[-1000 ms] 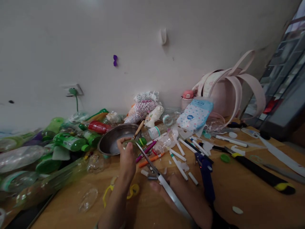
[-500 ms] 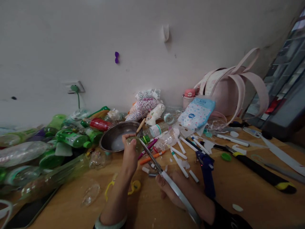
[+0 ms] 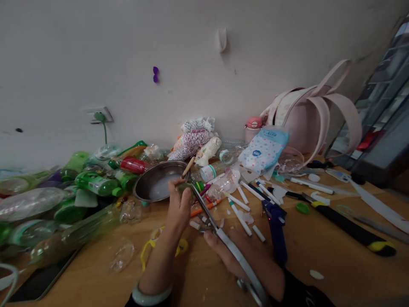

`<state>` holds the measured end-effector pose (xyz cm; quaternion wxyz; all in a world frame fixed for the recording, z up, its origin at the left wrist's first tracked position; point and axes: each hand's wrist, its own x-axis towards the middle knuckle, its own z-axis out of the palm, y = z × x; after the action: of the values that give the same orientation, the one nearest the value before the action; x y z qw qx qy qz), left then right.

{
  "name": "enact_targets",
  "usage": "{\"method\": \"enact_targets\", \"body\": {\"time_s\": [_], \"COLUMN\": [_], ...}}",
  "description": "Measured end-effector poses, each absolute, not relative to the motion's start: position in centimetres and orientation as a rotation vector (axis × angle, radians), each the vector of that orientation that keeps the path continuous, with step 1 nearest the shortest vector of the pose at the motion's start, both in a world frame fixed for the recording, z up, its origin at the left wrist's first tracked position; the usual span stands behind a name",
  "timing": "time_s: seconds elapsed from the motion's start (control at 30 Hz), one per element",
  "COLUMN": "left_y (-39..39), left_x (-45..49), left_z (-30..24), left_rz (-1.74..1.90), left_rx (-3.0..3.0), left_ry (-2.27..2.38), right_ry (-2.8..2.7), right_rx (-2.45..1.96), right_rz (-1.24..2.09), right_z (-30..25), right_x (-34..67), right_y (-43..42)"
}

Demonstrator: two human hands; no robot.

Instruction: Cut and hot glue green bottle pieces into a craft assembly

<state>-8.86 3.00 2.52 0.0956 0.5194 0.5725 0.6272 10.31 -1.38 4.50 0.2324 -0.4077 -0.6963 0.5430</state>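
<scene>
Scissors [image 3: 227, 241] in R hand [image 3: 223, 252], grip pt. hidden; L hand [image 3: 179, 207] pinching green plastic [image 3: 182, 190], partly covered.

No legible lettering anywhere.

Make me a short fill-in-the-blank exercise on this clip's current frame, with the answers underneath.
1. The right hand holds a pair of ____.
2. The left hand holds a green plastic piece near a round metal ____.
3. The backpack is coloured ____.

Missing words: scissors; bowl; pink.
</scene>
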Motion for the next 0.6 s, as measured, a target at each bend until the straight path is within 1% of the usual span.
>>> {"method": "enact_targets", "body": {"time_s": [0.1,0.23,0.43,0.6], "left_y": [2.9,2.8,3.2,3.4], "left_x": [-9.0,-8.9,-8.3,-8.8], "left_z": [2.3,2.2,2.3,2.2], "left_rz": [1.884,1.932,2.051,2.046], "left_rx": [1.547,1.544,1.496,1.556], "left_ry": [1.697,1.701,1.712,1.703], "right_ry": [-2.024,-2.064,-2.071,-1.992], "right_rx": [-1.208,-1.357,-1.286,-1.081], "right_rz": [1.347,1.267,1.354,1.461], "right_z": [5.5,5.6,5.4,4.3], "right_x": [10.2,10.1,9.7,9.2], "right_y": [-1.6,-1.7,-1.2,-0.8]}}
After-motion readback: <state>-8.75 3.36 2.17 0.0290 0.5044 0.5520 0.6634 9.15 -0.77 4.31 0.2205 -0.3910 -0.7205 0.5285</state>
